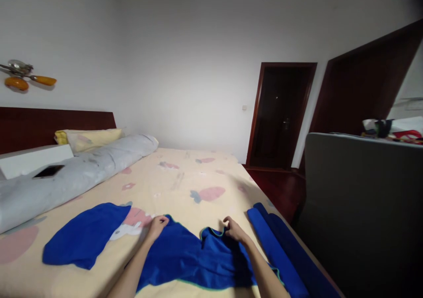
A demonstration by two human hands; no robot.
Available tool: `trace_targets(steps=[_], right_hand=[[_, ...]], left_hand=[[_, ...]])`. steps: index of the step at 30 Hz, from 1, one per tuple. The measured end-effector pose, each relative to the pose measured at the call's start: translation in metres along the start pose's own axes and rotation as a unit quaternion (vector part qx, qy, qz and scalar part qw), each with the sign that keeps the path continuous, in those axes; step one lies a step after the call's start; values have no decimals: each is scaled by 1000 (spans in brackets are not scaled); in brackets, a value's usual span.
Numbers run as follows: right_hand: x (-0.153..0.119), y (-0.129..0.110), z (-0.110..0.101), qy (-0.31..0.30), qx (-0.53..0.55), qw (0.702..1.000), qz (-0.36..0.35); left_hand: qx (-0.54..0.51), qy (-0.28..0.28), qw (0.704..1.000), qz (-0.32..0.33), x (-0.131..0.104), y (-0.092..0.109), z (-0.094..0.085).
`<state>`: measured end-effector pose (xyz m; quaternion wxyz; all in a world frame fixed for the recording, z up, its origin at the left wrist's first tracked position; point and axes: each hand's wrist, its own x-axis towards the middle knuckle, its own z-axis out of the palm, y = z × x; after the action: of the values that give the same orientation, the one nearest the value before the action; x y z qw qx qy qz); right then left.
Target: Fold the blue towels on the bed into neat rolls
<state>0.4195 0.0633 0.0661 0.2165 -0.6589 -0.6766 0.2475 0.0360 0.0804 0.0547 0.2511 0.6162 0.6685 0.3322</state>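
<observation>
A blue cloth with thin green edging (194,258) is spread, rumpled, on the bed in front of me. My left hand (157,227) is closed on its far left corner. Toward the cloth's right side, my right hand (234,229) pinches the edge between thumb and fingers, where the fabric folds up in a curl. To the left of my left arm lies a separate piece of blue fabric (87,236), flat with a pointed right end. Two long, narrow bundles of blue fabric (276,249) lie along the bed's right edge, beside my right forearm.
The bed sheet (185,174) is cream with strawberry prints. Across the left runs a long grey bolster (99,165) with a phone (49,171) on it; a pillow (92,139) and a white box (36,159) are behind. A dark panel (360,201) stands right, a door (280,117) beyond.
</observation>
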Motion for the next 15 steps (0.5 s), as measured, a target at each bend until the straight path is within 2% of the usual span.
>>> trace_targets(steps=[3,5,9,15], right_hand=[[2,3,-5,-24,11,1000,-13],[6,5,-12,-18,13,1000,-22],[18,13,-37,39,-3,999,-15],[23,35,-79,129,-41,990,47]], left_hand=[[-67,27,997,-5,7,-5,-11],[-104,47,993,-8,11,-9,-21],[-158,79,984,-12,17,-17,-45],[-198,132,971,-31,23,-28,-75]])
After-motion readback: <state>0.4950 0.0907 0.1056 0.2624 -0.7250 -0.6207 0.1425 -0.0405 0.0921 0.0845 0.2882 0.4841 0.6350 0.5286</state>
